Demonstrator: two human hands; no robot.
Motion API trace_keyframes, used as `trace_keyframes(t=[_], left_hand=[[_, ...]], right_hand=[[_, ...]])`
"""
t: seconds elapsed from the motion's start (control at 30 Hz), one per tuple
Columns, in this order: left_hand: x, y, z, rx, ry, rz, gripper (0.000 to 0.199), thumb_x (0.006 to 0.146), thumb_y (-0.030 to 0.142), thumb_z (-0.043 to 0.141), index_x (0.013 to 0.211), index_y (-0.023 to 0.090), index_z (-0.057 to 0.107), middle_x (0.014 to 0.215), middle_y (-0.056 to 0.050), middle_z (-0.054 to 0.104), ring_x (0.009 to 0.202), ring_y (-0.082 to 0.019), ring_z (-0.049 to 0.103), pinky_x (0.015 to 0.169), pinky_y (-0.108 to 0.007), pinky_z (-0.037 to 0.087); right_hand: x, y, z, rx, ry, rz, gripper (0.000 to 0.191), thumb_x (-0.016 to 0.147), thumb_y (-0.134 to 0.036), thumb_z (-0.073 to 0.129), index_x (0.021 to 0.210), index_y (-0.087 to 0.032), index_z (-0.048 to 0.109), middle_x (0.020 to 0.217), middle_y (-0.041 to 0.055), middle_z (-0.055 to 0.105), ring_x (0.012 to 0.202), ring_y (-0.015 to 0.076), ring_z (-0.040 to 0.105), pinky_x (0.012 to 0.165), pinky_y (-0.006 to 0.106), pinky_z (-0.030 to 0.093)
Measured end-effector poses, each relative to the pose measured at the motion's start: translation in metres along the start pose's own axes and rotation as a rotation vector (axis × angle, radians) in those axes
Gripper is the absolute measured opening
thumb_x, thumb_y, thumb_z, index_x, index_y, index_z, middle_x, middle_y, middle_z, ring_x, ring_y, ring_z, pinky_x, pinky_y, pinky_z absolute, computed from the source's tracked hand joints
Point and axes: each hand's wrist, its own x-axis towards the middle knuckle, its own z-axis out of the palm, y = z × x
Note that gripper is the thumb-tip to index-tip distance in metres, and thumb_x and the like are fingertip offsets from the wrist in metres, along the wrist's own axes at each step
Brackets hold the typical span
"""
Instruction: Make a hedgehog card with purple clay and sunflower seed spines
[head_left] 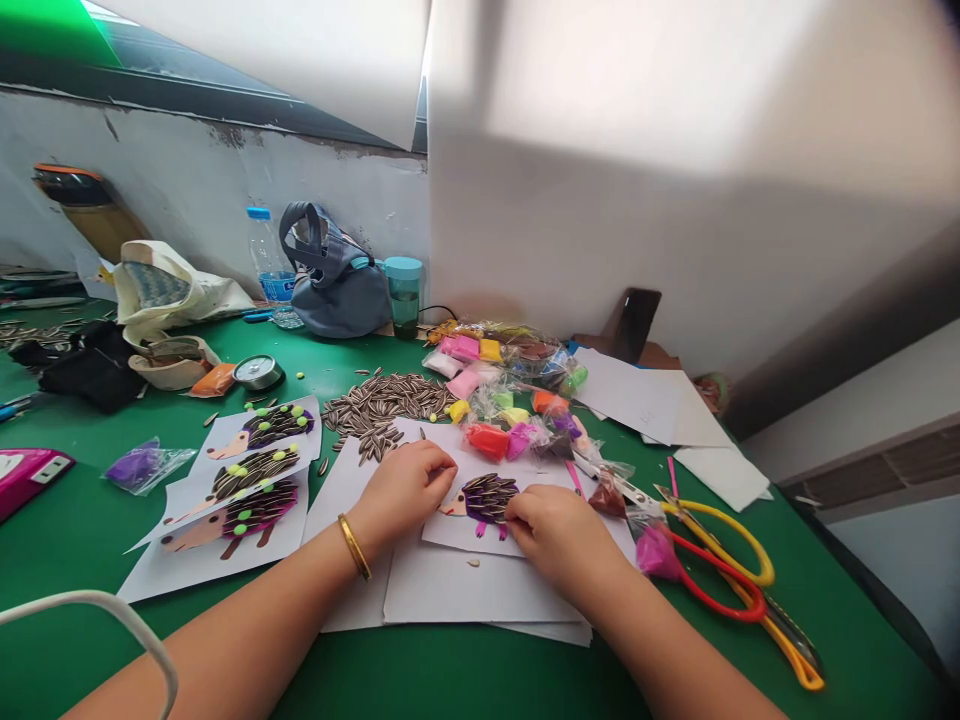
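Watching from beside the table, you see a paper hedgehog (480, 503) on a white sheet (465, 535) at the middle of the green table (847, 625), its back lined with sunflower seeds (491, 492). The right hand (559, 540) rests its fingertips on those seeds, the left hand (405, 490) curled just beside the snout, the hands apart, neither clearly gripping anything; a light touch suits them. Loose seeds (382, 405) heap just beyond, beside clay packets (487, 440).

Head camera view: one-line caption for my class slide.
Right hand touches a seed-spined paper hedgehog beside the left hand, with loose sunflower seeds and bagged modelling clay on a green tabletop.
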Motion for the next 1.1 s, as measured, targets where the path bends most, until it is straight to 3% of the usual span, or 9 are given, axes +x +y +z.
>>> trace_keyframes(t=[0.33, 0.57, 0.87, 1.1], left_hand=[[-0.001, 0.0, 0.001, 0.006, -0.009, 0.005, 0.022, 0.089, 0.027, 0.049, 0.083, 0.021, 0.07, 0.091, -0.003, 0.07, 0.09, -0.02, 0.06, 0.08, -0.03, 0.044], [0.0, 0.0, 0.002, 0.015, -0.007, 0.006, 0.022, 0.089, 0.028, 0.049, 0.082, 0.022, 0.07, 0.09, -0.003, 0.069, 0.089, -0.02, 0.06, 0.079, -0.03, 0.044], [0.0, 0.0, 0.001, 0.018, -0.009, 0.001, 0.022, 0.089, 0.027, 0.05, 0.083, 0.021, 0.071, 0.09, -0.003, 0.069, 0.089, -0.02, 0.06, 0.081, -0.03, 0.044], [0.0, 0.0, 0.0, 0.013, -0.006, 0.005, 0.022, 0.089, 0.027, 0.05, 0.082, 0.022, 0.07, 0.09, -0.003, 0.069, 0.089, -0.02, 0.06, 0.08, -0.03, 0.044]], right_hand=[[0.0, -0.001, 0.013, -0.088, 0.126, -0.048, 0.012, 0.084, -0.016, 0.06, 0.073, -0.02, 0.065, 0.073, 0.0009, 0.063, 0.068, 0.0144, 0.053, 0.063, 0.03, 0.025], [0.002, -0.001, 0.018, -0.119, 0.131, -0.073, 0.013, 0.084, -0.015, 0.06, 0.073, -0.019, 0.064, 0.075, 0.0022, 0.064, 0.071, 0.0154, 0.054, 0.065, 0.031, 0.025], [0.002, -0.004, 0.019, -0.132, 0.142, -0.085, 0.012, 0.085, -0.013, 0.059, 0.074, -0.018, 0.063, 0.076, 0.0033, 0.064, 0.073, 0.0166, 0.054, 0.066, 0.031, 0.026], [0.0, 0.002, 0.008, -0.057, 0.147, -0.02, 0.006, 0.08, -0.019, 0.069, 0.083, -0.019, 0.065, 0.082, 0.0027, 0.064, 0.078, 0.0184, 0.057, 0.069, 0.03, 0.031]])
